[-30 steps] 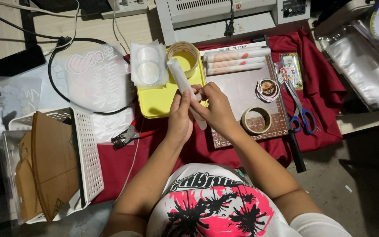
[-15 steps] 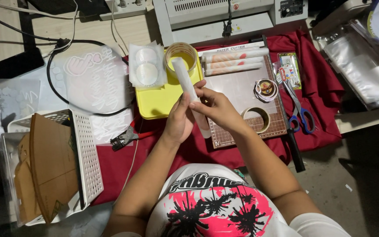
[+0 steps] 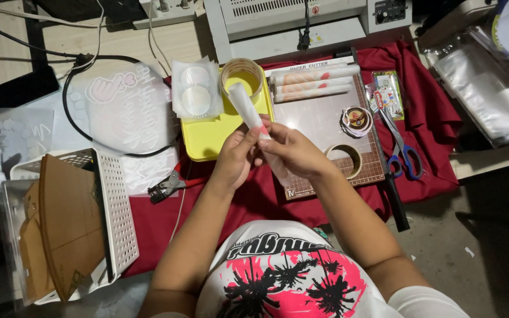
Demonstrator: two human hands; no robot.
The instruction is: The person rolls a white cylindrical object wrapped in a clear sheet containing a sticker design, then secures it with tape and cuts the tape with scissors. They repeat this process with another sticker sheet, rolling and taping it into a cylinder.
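The surface (image 3: 148, 41) carries a red cloth (image 3: 431, 112) spread under the work area. At 12 o'clock stands a white machine (image 3: 290, 23), and at 8 o'clock a white basket (image 3: 116, 212) holding brown card pieces (image 3: 66, 229). A cutting mat (image 3: 331, 118) lies on the cloth at 1 o'clock from the hands, with a yellow tray (image 3: 213, 132) just beside it at 11 o'clock. Three rolled tubes (image 3: 313, 82) lie side by side along the mat's far edge. A tape roll (image 3: 243, 73) stands on the tray's far end; a second tape ring (image 3: 346, 159) lies on the mat, touching the right wrist area. Blue-handled scissors (image 3: 405, 153) rest at 3 o'clock on the cloth, and red-handled pliers (image 3: 172, 184) at 9 o'clock. At centre, the left hand (image 3: 234, 159) and right hand (image 3: 293, 153) meet around a pale rolled sheet (image 3: 245, 106), which is raised above the tray and mat and tilts toward 11 o'clock. Left grip: fingers closed on the roll's lower part. Right grip: fingers wrapped round the same roll, just beside the left.
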